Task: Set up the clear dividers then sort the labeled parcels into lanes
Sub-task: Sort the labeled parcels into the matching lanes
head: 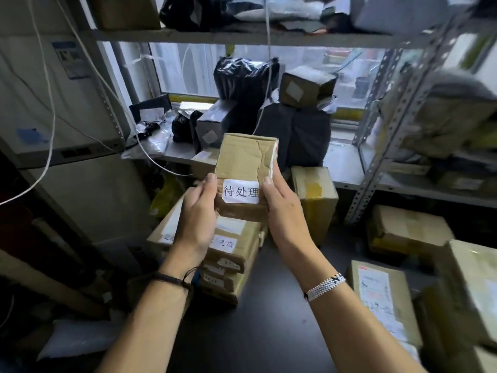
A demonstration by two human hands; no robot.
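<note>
A small brown taped parcel (pixel 244 162) with a white label reading 待处理 is held up in mid-air at the centre. My left hand (pixel 197 214) grips its lower left edge, thumb on the front face. My right hand (pixel 282 211) grips its lower right edge, thumb beside the label. Below the hands lies a stack of several flat labeled parcels (pixel 231 254) on the dark table (pixel 269 319). No clear dividers show in this view.
A cardboard box (pixel 316 200) stands right of the stack. More boxes (pixel 382 294) sit at the right. Black bags (pixel 295 130) and boxes fill the metal shelf (pixel 349 179) behind. White cables (pixel 51 130) hang at the left.
</note>
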